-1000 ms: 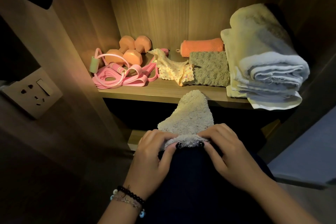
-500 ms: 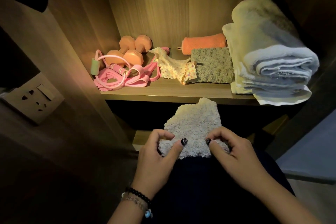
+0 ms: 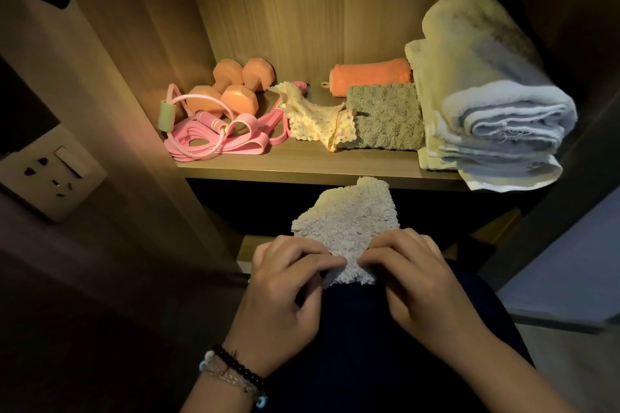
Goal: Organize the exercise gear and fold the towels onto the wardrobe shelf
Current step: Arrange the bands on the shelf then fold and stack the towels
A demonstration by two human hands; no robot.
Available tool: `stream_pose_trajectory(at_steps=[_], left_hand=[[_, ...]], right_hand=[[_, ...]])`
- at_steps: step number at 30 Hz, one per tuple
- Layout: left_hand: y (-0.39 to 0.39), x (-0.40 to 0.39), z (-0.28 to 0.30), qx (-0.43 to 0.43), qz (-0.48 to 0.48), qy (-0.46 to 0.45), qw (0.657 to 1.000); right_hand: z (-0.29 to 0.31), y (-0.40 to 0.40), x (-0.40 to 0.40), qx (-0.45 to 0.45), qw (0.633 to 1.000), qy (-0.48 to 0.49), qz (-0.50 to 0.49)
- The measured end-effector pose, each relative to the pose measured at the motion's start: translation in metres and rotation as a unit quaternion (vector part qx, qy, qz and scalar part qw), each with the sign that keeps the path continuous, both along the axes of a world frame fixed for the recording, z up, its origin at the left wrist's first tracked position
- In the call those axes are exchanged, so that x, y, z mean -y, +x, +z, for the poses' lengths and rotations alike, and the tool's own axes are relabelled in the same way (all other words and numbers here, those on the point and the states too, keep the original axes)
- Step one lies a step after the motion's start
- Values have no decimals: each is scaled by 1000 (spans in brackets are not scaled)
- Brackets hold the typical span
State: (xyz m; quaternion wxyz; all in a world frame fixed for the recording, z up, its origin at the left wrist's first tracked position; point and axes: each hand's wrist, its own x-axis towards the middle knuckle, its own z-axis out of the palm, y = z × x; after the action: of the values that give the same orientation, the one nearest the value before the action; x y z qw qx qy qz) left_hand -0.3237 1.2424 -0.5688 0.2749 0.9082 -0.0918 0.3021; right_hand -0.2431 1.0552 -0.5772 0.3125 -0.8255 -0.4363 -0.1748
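Towel point(image 3: 349, 228), one small fluffy cream square, is lying on the person's dark lap below the shelf point(image 3: 302, 164) edge, both hands, left point(image 3: 285, 285) and right point(image 3: 412, 282), pinching its near edge, while two dumbbells point(image 3: 231, 87), pink bands point(image 3: 218, 141) and five other towels are crowding the shelf.

Both forearms are bare, with no sleeves in view. The left wrist point(image 3: 235, 375) carries 2 or 3 bracelets: 1 of round black beads and paler strands with light blue beads. The right hand point(image 3: 419, 282) wears no rings or bands.
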Motion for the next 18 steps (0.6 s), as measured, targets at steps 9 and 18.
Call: stream_pose_trajectory(at_steps=[9,18], left_hand=[[-3,-5,-9,-62,13,-54,997],[-8,0,-3,-50,39,-112,992]], right_hand=[[-6,-4,14,-77,996,32,40],[12,7,10,-206,977,44,43]])
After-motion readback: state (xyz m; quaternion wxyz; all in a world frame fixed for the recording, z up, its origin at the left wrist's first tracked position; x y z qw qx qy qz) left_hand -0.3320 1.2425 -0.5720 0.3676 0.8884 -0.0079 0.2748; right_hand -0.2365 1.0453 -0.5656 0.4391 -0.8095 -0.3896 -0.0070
